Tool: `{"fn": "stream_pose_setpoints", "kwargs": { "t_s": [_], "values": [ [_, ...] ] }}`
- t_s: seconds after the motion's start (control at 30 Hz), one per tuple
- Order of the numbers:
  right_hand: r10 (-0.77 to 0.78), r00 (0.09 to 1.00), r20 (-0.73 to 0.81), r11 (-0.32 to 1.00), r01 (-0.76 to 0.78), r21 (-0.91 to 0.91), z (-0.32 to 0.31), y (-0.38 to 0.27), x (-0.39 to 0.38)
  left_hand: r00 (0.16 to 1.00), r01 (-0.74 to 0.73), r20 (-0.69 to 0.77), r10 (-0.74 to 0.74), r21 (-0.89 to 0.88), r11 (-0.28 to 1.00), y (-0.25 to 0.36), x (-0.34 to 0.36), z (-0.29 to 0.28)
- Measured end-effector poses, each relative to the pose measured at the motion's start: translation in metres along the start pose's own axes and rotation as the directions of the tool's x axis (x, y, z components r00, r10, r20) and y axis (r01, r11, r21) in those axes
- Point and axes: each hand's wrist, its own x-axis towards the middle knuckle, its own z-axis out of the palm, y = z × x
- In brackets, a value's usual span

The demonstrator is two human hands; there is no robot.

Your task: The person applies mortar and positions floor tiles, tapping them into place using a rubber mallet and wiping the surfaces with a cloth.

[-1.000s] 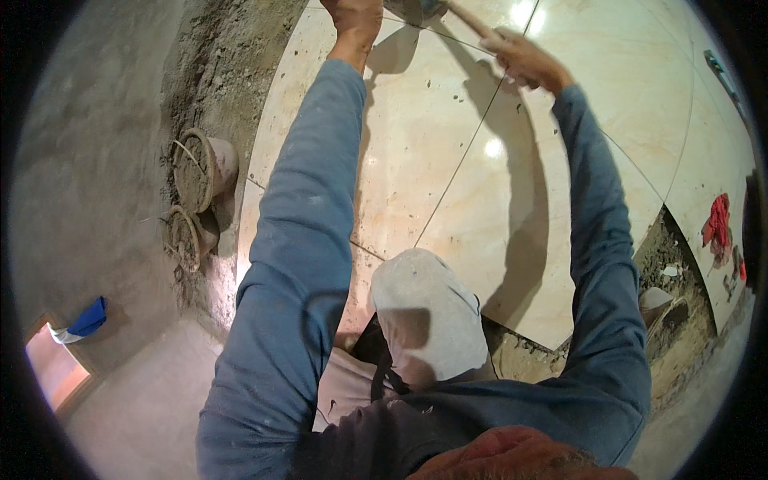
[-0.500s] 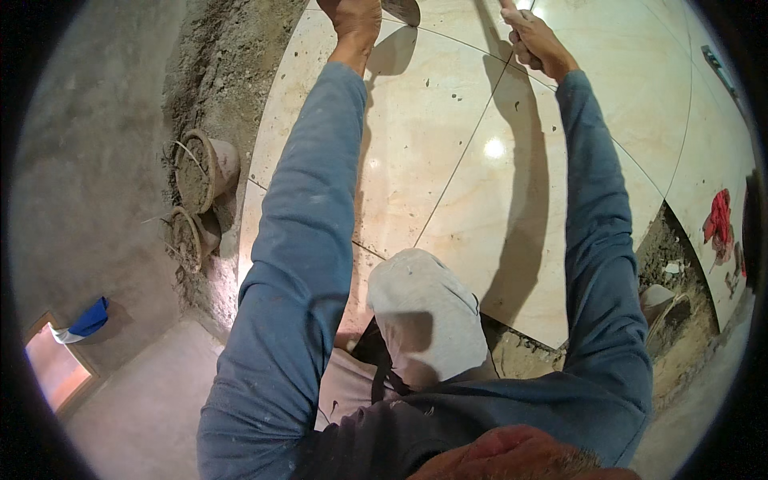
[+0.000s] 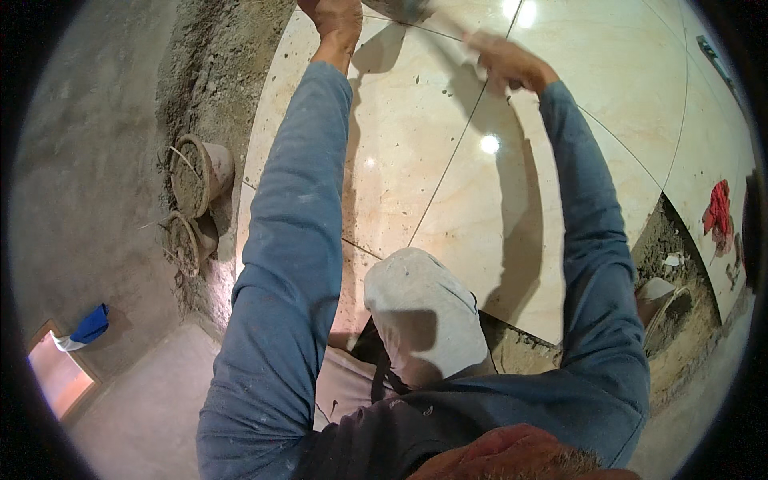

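Right hand (image 3: 512, 62): grip closed round a blurred handle (image 3: 448, 26), over pale floor tiles (image 3: 416, 176), near the upper picture edge. Left hand (image 3: 334, 24) cut off by that edge; cannot tell what its grip holds. Two buckets (image 3: 219, 168) left of tiles; red cloth (image 3: 718, 210) far right.

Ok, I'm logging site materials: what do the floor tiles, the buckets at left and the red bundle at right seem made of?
Floor tiles: likely ceramic or porcelain, glossy, as light reflects in bright spots.
Upper bucket and lower bucket: perhaps dull plastic or rubber, from their plain, shineless walls.
Red bundle: probably matte fabric, given its crumpled folds.
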Motion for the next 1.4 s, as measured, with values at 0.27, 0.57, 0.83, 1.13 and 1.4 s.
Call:
{"fn": "stream_pose_setpoints", "kwargs": {
  "t_s": [0.27, 0.57, 0.83, 1.13, 1.4],
  "values": [
    [0.128, 0.984, -0.124, 0.976, -0.103, 0.190, -0.019, -0.004, -0.001, 0.995, 0.081, -0.057, -0.083, -0.036, 0.996, -0.010, 0.005, -0.009],
    [0.114, 0.993, -0.012, 0.989, -0.115, -0.096, -0.058, 0.018, 0.049, 0.999, 0.046, 0.015, -0.043, -0.271, 0.961, -0.023, -0.008, -0.020],
    [0.234, 0.943, -0.236, 0.868, -0.312, -0.385, -0.028, 0.007, 0.057, 0.995, -0.070, 0.057, 0.076, -0.095, 0.993, 0.019, -0.071, 0.024],
    [0.148, 0.960, -0.237, 0.888, -0.234, -0.395, -0.031, 0.043, 0.073, 0.991, 0.068, 0.122, -0.047, -0.170, 0.983, 0.062, -0.102, 0.058],
    [0.143, 0.966, -0.215, 0.917, -0.211, -0.339, -0.025, 0.036, 0.075, 0.996, -0.012, 0.082, 0.017, -0.064, 0.998, 0.060, -0.109, 0.052]
  ]
}}
